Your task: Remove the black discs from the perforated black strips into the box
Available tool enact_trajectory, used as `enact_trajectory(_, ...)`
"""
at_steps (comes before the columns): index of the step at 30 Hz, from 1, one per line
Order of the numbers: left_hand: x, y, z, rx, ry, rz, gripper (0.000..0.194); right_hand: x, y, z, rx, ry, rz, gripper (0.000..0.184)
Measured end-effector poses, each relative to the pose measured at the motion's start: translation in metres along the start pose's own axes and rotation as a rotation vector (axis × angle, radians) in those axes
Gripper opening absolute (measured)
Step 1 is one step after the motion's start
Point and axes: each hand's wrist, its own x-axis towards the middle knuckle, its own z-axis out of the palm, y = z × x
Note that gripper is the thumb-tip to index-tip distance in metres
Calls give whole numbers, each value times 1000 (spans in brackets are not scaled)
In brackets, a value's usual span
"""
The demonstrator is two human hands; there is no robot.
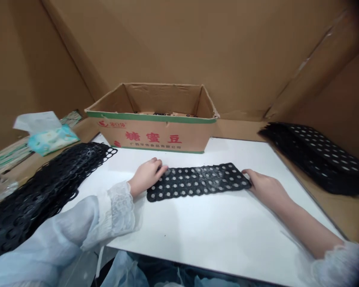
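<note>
A black perforated-looking strip (pixel 201 178) with rows of pale round spots lies across the white board, and whitish smudges mark its middle. Whether the spots are open holes or filled discs, I cannot tell. My left hand (pixel 148 175) grips the strip's upper left end, its thumb on top. At the opposite end, my right hand (pixel 265 187) pinches the right edge between thumb and fingers, some of which are hidden. To my left a long pile of black sheets with ring-shaped holes (pixel 56 175) runs under my sleeve. Spotted black strips (pixel 317 155) are stacked on the right.
An open cardboard box (pixel 155 135) with small black pieces inside stands behind the strip. A tissue pack (pixel 52 139) lies at the left, near bundled pale-green strands (pixel 10 155). Cardboard walls (pixel 179 44) enclose the white board (pixel 203 231).
</note>
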Motion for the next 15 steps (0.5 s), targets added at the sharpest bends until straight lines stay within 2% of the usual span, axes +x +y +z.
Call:
enact_trajectory(3, 0, -13, -6, -81, 29, -68, 37, 1, 4, -4, -74, 28, -34, 15)
enact_trajectory(7, 0, -15, -8, -192, 49, -149, 37, -1, 21, -12, -184, 163, 47, 37)
enact_trajectory(10, -3, -10, -7, -218, -14, -134, 37, 0, 23, -25, -89, 317, 156, 44)
enact_trajectory(12, -5, -7, -6, -184, -60, -118, 39, 8, 7, -35, 22, 384, 234, 46)
enact_trajectory(13, -6, -6, -5, -165, -74, -111, 40, 14, -6, -39, 70, 358, 221, 43)
enact_trajectory(15, -7, -4, -5, -143, -88, -93, 40, 30, -36, -42, 126, 261, 82, 38)
